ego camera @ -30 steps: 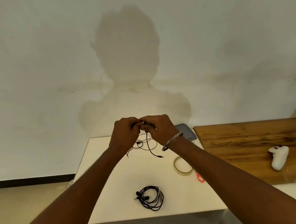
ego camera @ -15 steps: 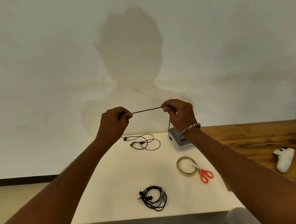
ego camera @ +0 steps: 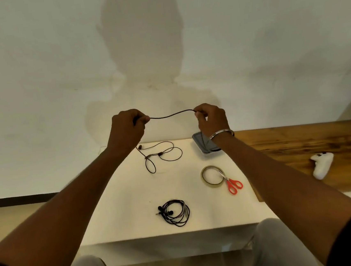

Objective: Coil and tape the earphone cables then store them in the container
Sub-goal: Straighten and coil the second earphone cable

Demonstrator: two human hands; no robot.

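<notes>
On the table, a coil lies near centre, loose earphones far centre, the container far right; scissors overlap the tape at right. A controller lies on the bench further right

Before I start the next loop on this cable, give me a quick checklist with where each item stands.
1. Grip: ok; the left hand and right hand both pinch the cable, raised above the white table.
2. Slack for coiling: ok; the span between the hands sags slightly.
3. Tools at hand: ok; the scissors lie across the tape roll.
4. Storage ready: cannot tell; the right wrist hides part of the container.
5. Tape on the coiled earphones near the front edge: cannot tell.
</notes>
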